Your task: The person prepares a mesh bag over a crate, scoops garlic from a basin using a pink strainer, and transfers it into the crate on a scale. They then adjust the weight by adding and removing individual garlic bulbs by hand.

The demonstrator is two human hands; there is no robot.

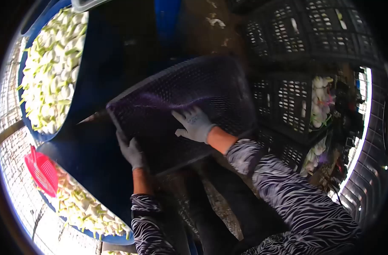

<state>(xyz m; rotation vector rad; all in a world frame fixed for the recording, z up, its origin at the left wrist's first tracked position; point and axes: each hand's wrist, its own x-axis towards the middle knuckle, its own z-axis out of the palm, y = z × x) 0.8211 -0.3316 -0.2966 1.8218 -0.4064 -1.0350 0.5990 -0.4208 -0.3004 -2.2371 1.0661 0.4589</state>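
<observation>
A dark perforated plastic crate (172, 146) is tilted in front of my legs, with a purple tint along one fold or edge of it. My left hand (132, 152), in a grey glove, is closed on the crate's left side. Over the middle of the crate, my right hand (196, 125) is spread, its gloved fingers apart and lying against the dark mesh. No loose item shows in the crate.
Blue tubs on the left hold white bulbs with green stubs (58, 63). A pink plastic scoop or basket (42, 171) rests on the lower heap (85, 208). Stacked black crates (292, 104) stand at right, some holding white bulbs (320, 102).
</observation>
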